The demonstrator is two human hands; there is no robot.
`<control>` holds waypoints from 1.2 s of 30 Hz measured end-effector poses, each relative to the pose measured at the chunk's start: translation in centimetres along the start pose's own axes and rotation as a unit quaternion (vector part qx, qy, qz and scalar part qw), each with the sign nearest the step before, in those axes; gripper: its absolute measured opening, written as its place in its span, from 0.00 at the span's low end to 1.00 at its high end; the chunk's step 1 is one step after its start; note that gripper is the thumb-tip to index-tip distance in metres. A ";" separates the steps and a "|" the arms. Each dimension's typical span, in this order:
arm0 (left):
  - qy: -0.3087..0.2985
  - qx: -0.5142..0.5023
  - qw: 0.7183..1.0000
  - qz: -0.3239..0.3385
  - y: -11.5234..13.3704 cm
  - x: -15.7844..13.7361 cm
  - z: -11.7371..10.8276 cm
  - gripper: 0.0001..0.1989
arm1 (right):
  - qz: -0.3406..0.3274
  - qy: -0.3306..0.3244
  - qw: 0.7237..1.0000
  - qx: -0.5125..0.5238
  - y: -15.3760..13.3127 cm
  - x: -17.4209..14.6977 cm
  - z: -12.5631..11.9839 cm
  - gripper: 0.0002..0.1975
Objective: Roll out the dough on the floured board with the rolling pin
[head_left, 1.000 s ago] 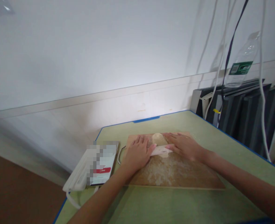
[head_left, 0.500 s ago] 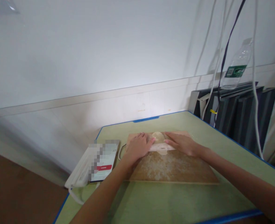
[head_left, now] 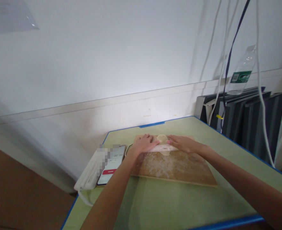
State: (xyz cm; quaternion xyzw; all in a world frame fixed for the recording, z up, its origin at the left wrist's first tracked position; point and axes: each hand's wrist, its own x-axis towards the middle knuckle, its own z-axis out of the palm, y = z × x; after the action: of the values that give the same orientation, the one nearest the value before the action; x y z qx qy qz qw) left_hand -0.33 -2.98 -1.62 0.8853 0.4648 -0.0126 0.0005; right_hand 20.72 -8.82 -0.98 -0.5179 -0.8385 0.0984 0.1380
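A pale rolling pin [head_left: 164, 148] lies crosswise near the far side of a floured wooden board [head_left: 171, 167]. Beneath it is a thin piece of dough [head_left: 162, 138], showing beyond the pin and, as a small flap, on the near side. My left hand [head_left: 144, 143] is closed over the pin's left part, thumb pointing in toward the dough. Over the right part lies my right hand [head_left: 182, 143], its fingers fairly straight and its thumb along the pin. Both pin ends are hidden under the hands.
A phone [head_left: 110, 166] showing a timer lies left of the board, beside a white power strip [head_left: 91, 175] with a cord. The green table [head_left: 174, 204] has blue edging. Dark panels [head_left: 246, 111], a plastic bottle [head_left: 241, 73] and hanging cables [head_left: 258, 64] are at the right.
The camera view has shifted slightly, showing more of the phone and of the sheet on the wall. Both hands stay on the rolling pin, with the dough still under it.
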 end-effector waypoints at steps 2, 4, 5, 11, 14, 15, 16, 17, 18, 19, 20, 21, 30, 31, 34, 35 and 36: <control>0.012 0.001 1.000 -0.001 0.0 0.0 0.0 0.30 | -0.001 0.002 1.000 -0.002 0.0 0.0 0.1 0.32; 0.024 0.000 1.000 -0.005 0.1 -0.1 -0.1 0.31 | -0.001 0.005 1.000 -0.004 0.1 -0.1 0.1 0.31; 0.030 0.000 1.000 -0.007 0.2 -0.2 -0.1 0.31 | -0.002 0.006 1.000 -0.004 0.1 -0.2 0.1 0.31; 0.060 0.003 0.998 -0.012 1.3 -1.7 -0.1 0.31 | -0.031 0.001 0.999 0.015 0.1 -1.1 0.2 0.28; 0.069 0.001 0.998 -0.008 2.0 -2.6 0.0 0.32 | -0.042 -0.002 0.999 0.027 0.3 -1.5 0.3 0.29; 0.071 0.000 0.997 -0.007 2.2 -2.9 0.0 0.32 | -0.047 -0.003 0.998 0.032 0.3 -1.7 0.3 0.29; 0.073 -0.001 0.997 -0.007 2.4 -3.2 -0.1 0.32 | -0.052 -0.005 0.998 0.037 0.3 -1.8 0.3 0.28; 0.074 -0.003 0.997 -0.007 2.6 -3.4 -0.1 0.31 | -0.059 -0.007 0.997 0.042 0.3 -2.0 0.3 0.27; 0.076 -0.004 0.997 -0.006 2.7 -3.6 -0.1 0.31 | -0.064 -0.010 0.997 0.047 0.2 -2.1 0.2 0.26; 0.078 -0.005 0.997 -0.005 2.9 -3.8 -0.2 0.31 | -0.069 -0.011 0.996 0.052 0.2 -2.2 0.2 0.26; 0.080 -0.006 0.997 -0.005 3.0 -4.0 -0.2 0.31 | -0.073 -0.013 0.996 0.056 0.2 -2.3 0.2 0.25; 0.081 -0.008 0.997 -0.004 3.1 -4.2 -0.2 0.31 | -0.076 -0.013 0.995 0.060 0.1 -2.5 0.2 0.25; 0.093 -0.012 0.996 -0.005 4.4 -6.8 -0.5 0.28 | -0.102 -0.011 0.991 0.080 -0.8 -4.1 0.7 0.24; 0.095 -0.012 0.995 -0.008 4.6 -7.2 -0.5 0.27 | -0.101 -0.012 0.992 0.081 -0.9 -4.3 0.8 0.24; 0.100 -0.012 0.995 -0.015 5.2 -8.2 -0.5 0.27 | -0.098 -0.013 0.992 0.076 -1.2 -4.9 0.8 0.24; 0.101 -0.012 0.995 -0.017 5.4 -8.5 -0.5 0.27 | -0.101 -0.014 0.992 0.073 -1.3 -5.1 0.9 0.25; 0.102 -0.012 0.995 -0.019 5.5 -8.7 -0.5 0.27 | -0.103 -0.015 0.992 0.070 -1.5 -5.3 0.9 0.25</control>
State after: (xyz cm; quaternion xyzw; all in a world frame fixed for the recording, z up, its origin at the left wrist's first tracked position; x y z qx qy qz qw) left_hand -0.74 -13.30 -1.01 0.8730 0.4792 0.0834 -0.0362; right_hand 21.46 -14.26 -2.06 -0.4162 -0.8806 0.1498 0.1702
